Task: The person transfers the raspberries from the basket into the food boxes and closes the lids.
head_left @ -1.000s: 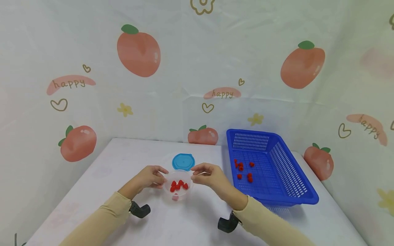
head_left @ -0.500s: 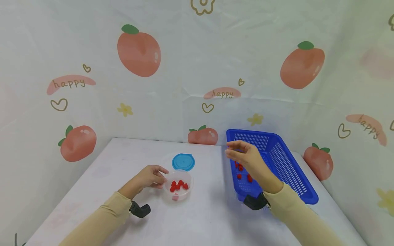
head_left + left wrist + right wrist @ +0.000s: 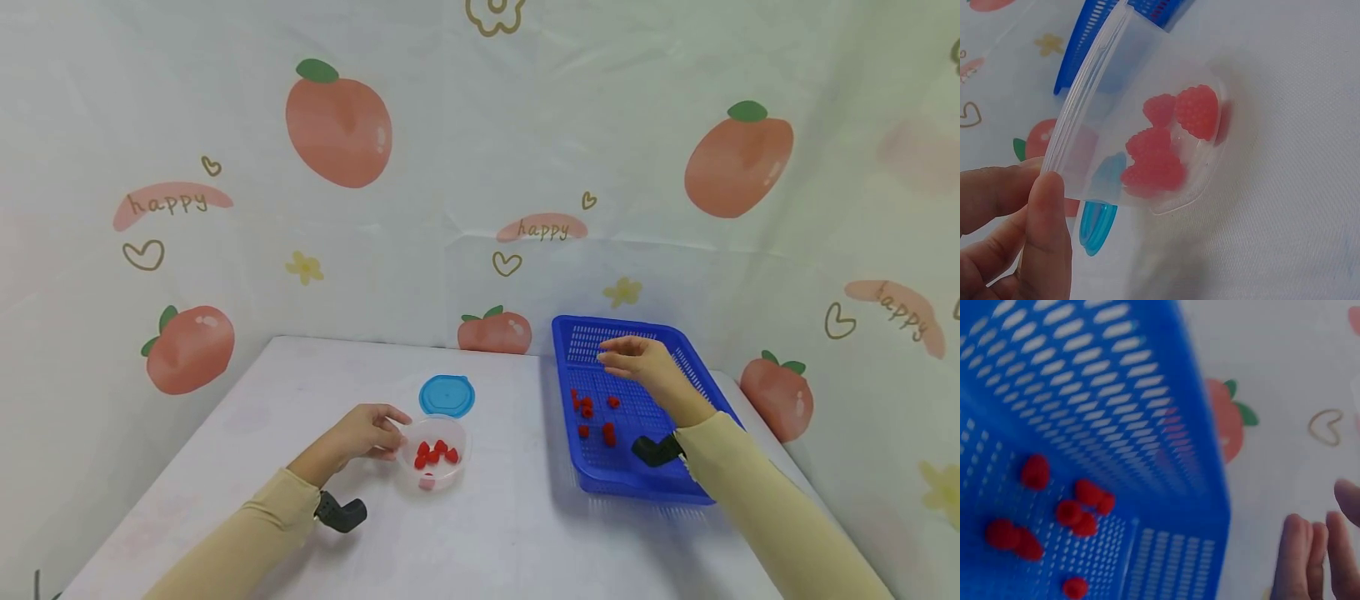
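Note:
My left hand [image 3: 367, 432] pinches the rim of a small clear plastic container [image 3: 1104, 81] between thumb and fingers. The container stands upright on the white table, with several red raspberries [image 3: 432, 456] lying on its bottom. My right hand [image 3: 647, 367] hangs above the blue basket [image 3: 637, 485], its fingers extended forward and slightly bent, with nothing between thumb and fingertips. Several more raspberries [image 3: 1036, 472] are scattered on the basket's floor, mostly toward its left side. In the right wrist view the fingers appear beyond the basket's rim.
Just behind the container a light blue lid [image 3: 447, 395] lies on the table [image 3: 330, 367]. The basket's tall slotted walls rise at the right side of the table. A printed fabric backdrop [image 3: 442, 150] closes off the back.
My right hand has left the container's right side and moved right and up, to above the basket. My left hand and the container have stayed in place.

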Demonstrator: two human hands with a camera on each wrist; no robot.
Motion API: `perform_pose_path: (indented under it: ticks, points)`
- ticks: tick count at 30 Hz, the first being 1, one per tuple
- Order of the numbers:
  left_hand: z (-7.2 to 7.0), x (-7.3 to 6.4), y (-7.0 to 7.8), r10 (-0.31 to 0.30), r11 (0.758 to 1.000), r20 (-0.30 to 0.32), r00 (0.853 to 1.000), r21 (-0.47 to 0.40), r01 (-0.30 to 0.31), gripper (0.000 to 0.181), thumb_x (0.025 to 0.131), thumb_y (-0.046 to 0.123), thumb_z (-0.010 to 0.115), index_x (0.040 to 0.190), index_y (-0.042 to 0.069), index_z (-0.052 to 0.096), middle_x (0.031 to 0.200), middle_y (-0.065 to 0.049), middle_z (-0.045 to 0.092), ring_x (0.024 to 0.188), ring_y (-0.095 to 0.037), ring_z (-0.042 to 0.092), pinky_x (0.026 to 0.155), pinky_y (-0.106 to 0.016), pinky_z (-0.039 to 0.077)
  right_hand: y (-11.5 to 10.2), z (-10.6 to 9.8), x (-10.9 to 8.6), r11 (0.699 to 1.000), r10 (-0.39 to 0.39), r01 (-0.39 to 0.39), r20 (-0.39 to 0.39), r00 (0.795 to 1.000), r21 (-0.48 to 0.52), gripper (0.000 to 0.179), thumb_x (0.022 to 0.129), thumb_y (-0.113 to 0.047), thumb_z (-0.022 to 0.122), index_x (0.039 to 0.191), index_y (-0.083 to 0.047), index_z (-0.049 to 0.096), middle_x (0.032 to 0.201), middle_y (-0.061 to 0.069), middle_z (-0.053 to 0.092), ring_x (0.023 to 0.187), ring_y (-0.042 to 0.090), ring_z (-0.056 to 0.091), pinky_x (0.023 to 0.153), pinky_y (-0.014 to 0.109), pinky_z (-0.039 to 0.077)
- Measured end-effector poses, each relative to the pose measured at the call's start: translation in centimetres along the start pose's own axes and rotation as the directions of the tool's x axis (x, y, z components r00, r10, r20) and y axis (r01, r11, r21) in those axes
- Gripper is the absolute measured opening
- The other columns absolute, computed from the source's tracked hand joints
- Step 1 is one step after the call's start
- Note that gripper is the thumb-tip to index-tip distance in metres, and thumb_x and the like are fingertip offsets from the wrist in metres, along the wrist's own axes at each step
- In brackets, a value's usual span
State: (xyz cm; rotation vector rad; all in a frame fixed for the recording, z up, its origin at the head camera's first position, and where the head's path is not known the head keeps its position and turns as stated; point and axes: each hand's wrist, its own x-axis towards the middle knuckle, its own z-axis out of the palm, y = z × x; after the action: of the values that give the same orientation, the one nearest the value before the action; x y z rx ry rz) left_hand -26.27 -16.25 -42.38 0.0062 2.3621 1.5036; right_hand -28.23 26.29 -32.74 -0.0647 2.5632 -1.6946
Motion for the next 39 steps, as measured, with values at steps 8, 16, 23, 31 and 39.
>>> perform_pose_path:
  ticks: [8, 16, 23, 31, 39]
  points:
    - [0.0, 0.1, -0.1, 0.005, 1.0, 0.004, 1.0, 0.006, -0.005, 0.033, 0.086, 0.004, 0.069, 0.118, 0.001, 0.061, 0.088, -0.01, 0.064, 0.07, -0.017, 0.062, 0.068, -0.029, 0.06, 2.5, -0.3, 2.0, 0.975, 0.181, -0.164, 0.111, 0.977, -0.151, 0.047, 0.09, -0.015, 0.069, 0.125, 0.011, 0.054, 0.115, 0.018, 0.065, 0.086, 0.014, 0.067, 0.086, 0.033, 0.057]
    - [-0.1, 0.0, -0.1, 0.028, 1.0, 0.015, 0.999, -0.001, -0.028, 0.034, 0.085, 0.002, 0.067, 0.118, 0.0, 0.061, 0.087, -0.01, 0.065, 0.068, -0.017, 0.062, 0.068, -0.03, 0.06, 4.7, 0.0, 2.7, 0.922, 0.271, -0.208, 0.163, 0.949, -0.326, 0.035, 0.085, -0.007, 0.072, 0.114, 0.01, 0.062, 0.103, 0.015, 0.069, 0.1, 0.033, 0.065, 0.091, 0.046, 0.054]
    - [-0.2, 0.1, -0.1, 0.026, 1.0, 0.015, 1.0, -0.002, -0.026, 0.034, 0.084, 0.001, 0.066, 0.118, -0.001, 0.061, 0.087, -0.01, 0.065, 0.068, -0.017, 0.062, 0.068, -0.03, 0.06, 5.6, 0.1, 2.6, 0.879, 0.364, -0.273, 0.18, 0.914, -0.39, 0.025, 0.086, -0.003, 0.069, 0.108, 0.007, 0.065, 0.094, 0.009, 0.071, 0.092, 0.023, 0.066, 0.086, 0.044, 0.057]
    - [-0.2, 0.2, -0.3, 0.018, 1.0, 0.012, 1.0, 0.01, -0.018, 0.034, 0.085, 0.003, 0.067, 0.118, 0.001, 0.061, 0.088, -0.01, 0.065, 0.069, -0.017, 0.062, 0.069, -0.03, 0.06, 6.9, 0.4, 2.6, 0.853, 0.427, -0.323, 0.194, 0.883, -0.409, 0.018, 0.084, -0.001, 0.069, 0.102, 0.004, 0.067, 0.094, 0.009, 0.07, 0.091, 0.023, 0.065, 0.083, 0.042, 0.058]
    - [-0.1, 0.1, -0.2, 0.015, 1.0, 0.013, 1.0, 0.005, -0.015, 0.034, 0.085, 0.002, 0.067, 0.118, 0.001, 0.061, 0.088, -0.01, 0.064, 0.069, -0.018, 0.062, 0.068, -0.029, 0.06, 7.2, 1.0, 2.6, 0.825, 0.458, -0.355, 0.151, 0.876, -0.439, 0.015, 0.083, -0.001, 0.072, 0.097, 0.003, 0.068, 0.096, 0.013, 0.067, 0.093, 0.03, 0.065, 0.08, 0.042, 0.059]
